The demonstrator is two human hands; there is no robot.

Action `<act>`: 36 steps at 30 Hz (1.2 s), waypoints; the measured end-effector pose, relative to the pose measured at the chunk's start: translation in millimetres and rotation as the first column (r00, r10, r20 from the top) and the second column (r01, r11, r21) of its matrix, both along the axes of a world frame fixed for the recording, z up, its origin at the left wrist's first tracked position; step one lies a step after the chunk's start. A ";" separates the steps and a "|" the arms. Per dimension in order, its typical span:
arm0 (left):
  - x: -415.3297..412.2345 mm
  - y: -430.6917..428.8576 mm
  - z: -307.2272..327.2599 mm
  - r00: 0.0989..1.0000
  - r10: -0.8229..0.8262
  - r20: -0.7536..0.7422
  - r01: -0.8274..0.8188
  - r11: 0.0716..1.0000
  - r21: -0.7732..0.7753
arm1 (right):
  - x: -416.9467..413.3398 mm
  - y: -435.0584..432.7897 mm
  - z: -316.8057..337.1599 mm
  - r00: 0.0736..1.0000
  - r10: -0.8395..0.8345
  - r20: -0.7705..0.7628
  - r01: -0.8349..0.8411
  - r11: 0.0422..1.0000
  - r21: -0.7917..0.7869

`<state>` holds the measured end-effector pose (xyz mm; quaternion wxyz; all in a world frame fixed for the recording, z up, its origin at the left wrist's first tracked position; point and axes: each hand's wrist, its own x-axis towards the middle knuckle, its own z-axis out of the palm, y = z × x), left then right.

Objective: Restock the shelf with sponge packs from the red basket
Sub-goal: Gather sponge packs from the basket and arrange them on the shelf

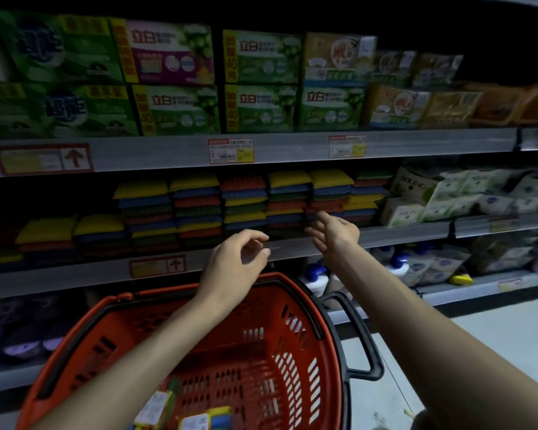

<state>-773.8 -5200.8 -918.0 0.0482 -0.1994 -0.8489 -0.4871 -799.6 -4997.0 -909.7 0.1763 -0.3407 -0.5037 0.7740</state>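
A person restocks a dim supermarket aisle. At far left, green boxed soaps [174, 76] fill the top tier in two rows above red-bordered price tags [230, 150]. Below them, the middle shelf [401, 238] carries the sponge packs [196, 209], piled in stacks of yellow, blue, red and green. The stacks are low at the left end and taller toward the centre.

The red basket [295, 377] sits in the foreground under both forearms, its black handle [364, 336] hanging off the right side. A few more labelled packs [156, 408] lie at the bottom near its front edge.

The left hand [230, 265] hovers above the basket's far rim, in front of the shelf's edge rail. Its fingers are loosely curled, with the thumb and forefinger close together, and it holds nothing.

To its right, the right hand [334, 235] reaches into the middle shelf, palm turned inward. Its fingers are straight and slightly apart, and it too is empty. The fingertips [322, 216] are at the front of a sponge stack, though whether they touch it cannot be told.

Further right, blue-capped bottles [314, 274] stand on the tier below. White pouches [466, 193] crowd the end of the middle shelf, beside the last sponge stack. Orange and yellow packs [395, 103] close out the top row.
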 end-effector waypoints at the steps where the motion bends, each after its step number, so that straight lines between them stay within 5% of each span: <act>1: -0.1 7.5 -0.3 1.000 -0.001 -0.008 0.001 1.000 -0.021 | 0.9 5.3 0.9 1.000 -0.011 0.001 0.011 1.000 -0.012; 6: -11.4 64.1 5.8 1.000 -0.008 0.004 0.008 1.000 -0.005 | -3.9 23.3 4.6 0.996 -0.087 -0.034 0.085 0.995 -0.053; 14: -33.5 126.1 10.2 0.964 0.095 0.247 -0.128 0.984 0.124 | -15.5 51.3 -6.1 0.983 -0.176 -0.054 0.176 0.984 -0.001; 23: -36.0 141.2 6.1 0.951 0.078 0.298 -0.142 0.969 0.200 | -20.0 58.1 -8.1 0.990 -0.140 0.020 0.136 0.981 0.136; 36: -32.7 159.8 -5.6 0.945 0.064 0.319 -0.177 0.923 0.341 | -14.6 75.7 -6.7 0.983 -0.181 0.016 0.178 0.975 0.132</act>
